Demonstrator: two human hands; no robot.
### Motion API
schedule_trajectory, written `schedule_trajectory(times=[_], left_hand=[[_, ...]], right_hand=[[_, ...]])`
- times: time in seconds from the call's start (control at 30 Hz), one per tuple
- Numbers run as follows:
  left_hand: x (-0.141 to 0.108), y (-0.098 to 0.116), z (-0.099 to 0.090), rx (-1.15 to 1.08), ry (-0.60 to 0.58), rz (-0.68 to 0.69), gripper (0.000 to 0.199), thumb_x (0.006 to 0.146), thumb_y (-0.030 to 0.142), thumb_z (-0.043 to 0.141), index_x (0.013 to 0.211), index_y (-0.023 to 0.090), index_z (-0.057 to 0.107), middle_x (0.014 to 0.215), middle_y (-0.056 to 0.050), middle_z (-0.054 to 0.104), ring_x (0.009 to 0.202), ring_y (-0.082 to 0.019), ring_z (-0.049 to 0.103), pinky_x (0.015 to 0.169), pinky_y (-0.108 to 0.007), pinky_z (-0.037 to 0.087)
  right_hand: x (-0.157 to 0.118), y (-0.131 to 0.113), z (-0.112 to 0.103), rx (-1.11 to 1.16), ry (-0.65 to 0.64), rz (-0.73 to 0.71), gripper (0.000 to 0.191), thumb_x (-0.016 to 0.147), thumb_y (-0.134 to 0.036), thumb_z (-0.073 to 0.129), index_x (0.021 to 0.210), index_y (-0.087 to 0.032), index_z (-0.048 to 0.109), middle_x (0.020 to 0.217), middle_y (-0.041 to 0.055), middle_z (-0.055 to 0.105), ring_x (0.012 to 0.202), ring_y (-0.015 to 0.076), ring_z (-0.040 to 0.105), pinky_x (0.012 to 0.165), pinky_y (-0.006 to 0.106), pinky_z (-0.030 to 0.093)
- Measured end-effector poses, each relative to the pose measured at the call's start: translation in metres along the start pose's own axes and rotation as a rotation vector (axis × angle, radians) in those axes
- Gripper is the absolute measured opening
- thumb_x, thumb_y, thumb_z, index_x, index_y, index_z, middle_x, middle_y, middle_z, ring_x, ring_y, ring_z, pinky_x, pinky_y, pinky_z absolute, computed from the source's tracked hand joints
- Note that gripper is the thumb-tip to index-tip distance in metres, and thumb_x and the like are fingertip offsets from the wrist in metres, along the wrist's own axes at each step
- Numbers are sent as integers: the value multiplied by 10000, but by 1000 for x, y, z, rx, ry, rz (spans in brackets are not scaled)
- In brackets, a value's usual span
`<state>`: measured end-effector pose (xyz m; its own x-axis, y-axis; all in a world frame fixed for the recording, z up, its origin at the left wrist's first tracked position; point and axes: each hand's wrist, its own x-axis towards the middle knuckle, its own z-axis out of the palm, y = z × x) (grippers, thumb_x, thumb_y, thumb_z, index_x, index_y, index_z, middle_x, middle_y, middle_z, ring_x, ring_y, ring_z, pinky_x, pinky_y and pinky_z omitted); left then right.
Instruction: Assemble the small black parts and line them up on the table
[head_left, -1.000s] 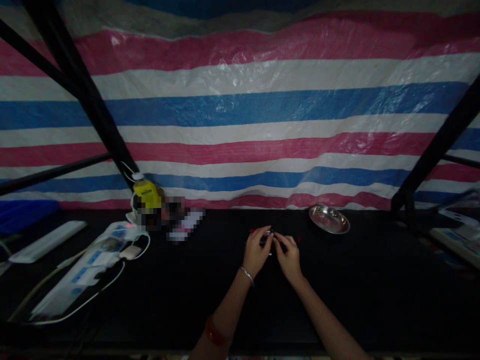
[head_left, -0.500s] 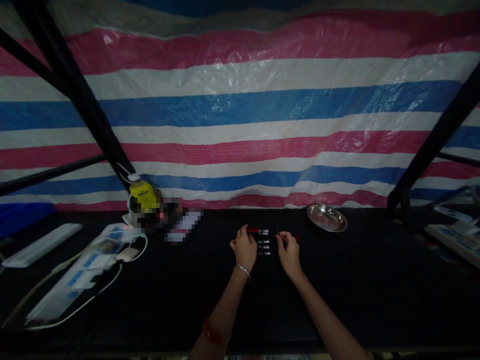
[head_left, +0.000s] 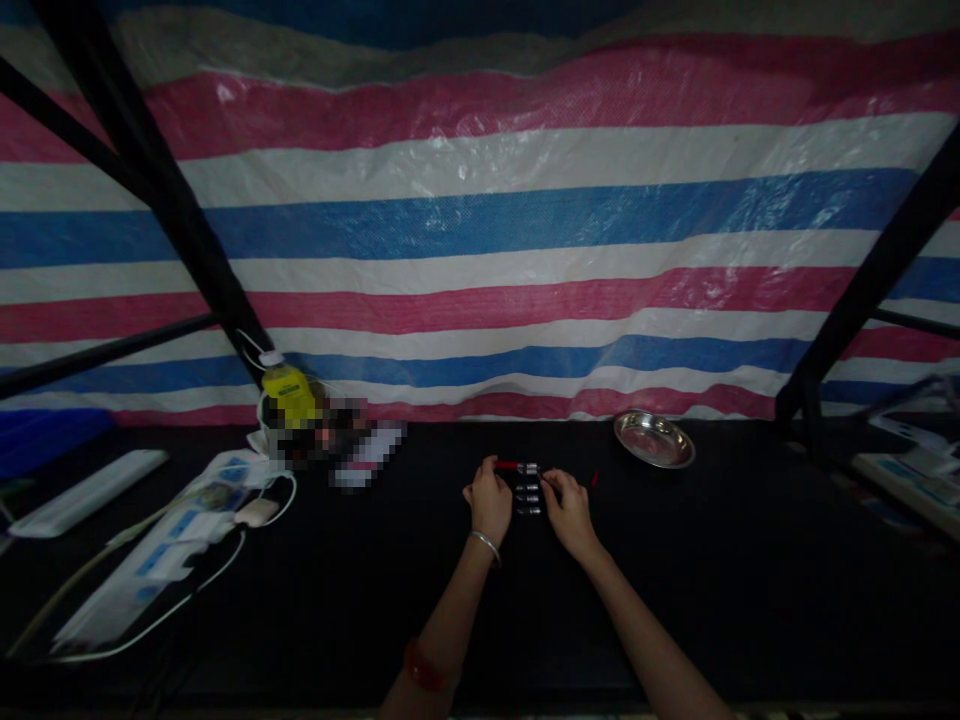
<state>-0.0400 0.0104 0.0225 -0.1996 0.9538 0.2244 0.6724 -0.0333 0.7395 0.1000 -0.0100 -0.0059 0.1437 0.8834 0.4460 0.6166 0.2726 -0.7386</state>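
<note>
On the black tabletop, my left hand (head_left: 491, 508) has its fingers bent around the left end of a thin red rod with a silver end (head_left: 516, 467); part of its grip is hidden. Just to the right, my right hand (head_left: 570, 512) pinches a small dark piece, close to the rod's silver end. That piece is too small to name. Between the hands, several short silver-and-black pieces (head_left: 528, 498) lie in a row, one below another. A small red piece (head_left: 595, 478) rests just beyond the right hand.
A shiny round metal dish (head_left: 655, 440) sits at the back right. On the left are a power strip (head_left: 161, 560) with cords, a white bar (head_left: 90, 492) and a yellow bottle (head_left: 289, 392). Black frame posts and a striped sheet (head_left: 525, 220) stand behind.
My right hand has moved left, bringing the small dark piece near the rod's silver end. The small red piece now shows apart from that hand. My left hand stays nearly in place.
</note>
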Motion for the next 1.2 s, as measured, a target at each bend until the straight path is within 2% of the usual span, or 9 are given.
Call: schedule_trajectory(times=[0.3, 0.47, 0.67, 0.8, 0.97, 1.2], left_hand=[[1, 1, -3, 11, 86, 87, 407, 699, -17, 418, 1019, 159, 599, 1038, -103, 631, 1003, -233, 549, 847, -382, 417], [1, 0, -6, -8, 93, 145, 337, 706, 0, 465, 932, 170, 648, 980, -87, 642, 966, -225, 546, 838, -378, 420], [0, 3, -9, 4, 113, 130, 269, 707, 21, 518, 856, 191, 663, 907, -54, 634, 916, -202, 549, 814, -347, 417], [1, 4, -10, -48, 142, 165, 249, 720, 33, 523, 857, 194, 654, 912, -49, 633, 915, -200, 547, 812, -351, 414], [0, 6, -10, -93, 153, 226, 227, 735, 49, 527, 860, 195, 648, 925, -48, 633, 923, -202, 539, 819, -355, 409], [0, 8, -11, -116, 153, 244, 221, 736, 51, 526, 854, 194, 648, 923, -45, 631, 915, -198, 535, 826, -356, 406]], right_hand=[[-1, -5, -2, 164, 19, 16, 251, 835, -397, 456, 891, -202, 605, 943, 85, 635, 937, 230, 589, 852, 390, 409], [-1, -7, -3, 204, 47, -16, 258, 840, -409, 469, 902, -197, 605, 980, 90, 626, 971, 231, 579, 883, 399, 403], [0, -2, -1, 256, 93, -20, 268, 834, -421, 481, 902, -189, 598, 975, 95, 618, 930, 220, 588, 861, 392, 429], [1, 0, -3, 191, 135, 3, 279, 829, -432, 490, 885, -194, 624, 893, 83, 633, 848, 217, 589, 812, 390, 443], [0, -1, -8, 90, 149, -20, 279, 820, -439, 505, 882, -217, 662, 870, 78, 658, 880, 240, 564, 796, 397, 422], [0, -5, -10, 42, 161, -39, 264, 826, -414, 499, 890, -228, 675, 863, 59, 680, 860, 232, 558, 792, 382, 394]])
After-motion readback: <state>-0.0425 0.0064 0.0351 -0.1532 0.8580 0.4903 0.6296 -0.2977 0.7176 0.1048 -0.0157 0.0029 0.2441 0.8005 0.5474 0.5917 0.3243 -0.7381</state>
